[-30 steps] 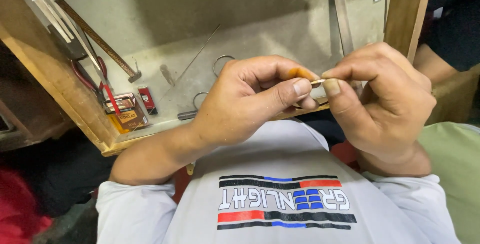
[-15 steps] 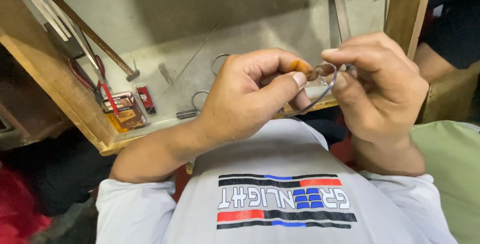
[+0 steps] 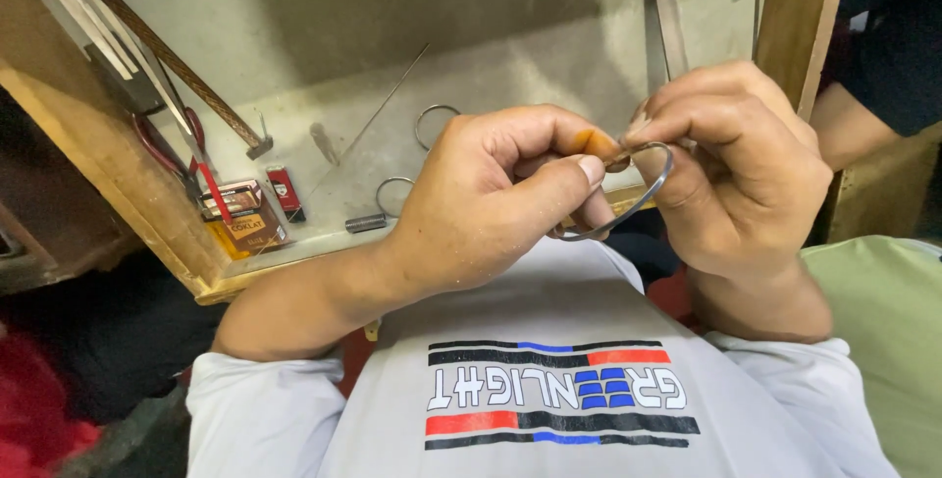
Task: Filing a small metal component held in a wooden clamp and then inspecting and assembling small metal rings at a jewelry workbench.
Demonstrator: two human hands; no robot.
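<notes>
Both my hands hold a thin silver metal bangle (image 3: 636, 201) in front of my chest. My left hand (image 3: 491, 198) pinches its near side between thumb and forefinger. My right hand (image 3: 731, 164) grips the top of the ring with its fingertips. A small orange-brown piece (image 3: 601, 144) shows between the fingers, touching the ring. Most of the bangle is hidden by my fingers.
A grey work surface (image 3: 491, 85) in a wooden frame (image 3: 88, 154) lies ahead. On it are two metal rings (image 3: 434, 123), a thin rod (image 3: 378, 115), a hammer (image 3: 186, 76), red-handled pliers (image 3: 186, 159), a small box (image 3: 240, 213) and a red lighter (image 3: 287, 190). Another person's arm (image 3: 863, 115) is at right.
My hands have turned the bangle so more of its curve shows between them. My right hand has lifted slightly, and the ring now hangs lower toward my chest.
</notes>
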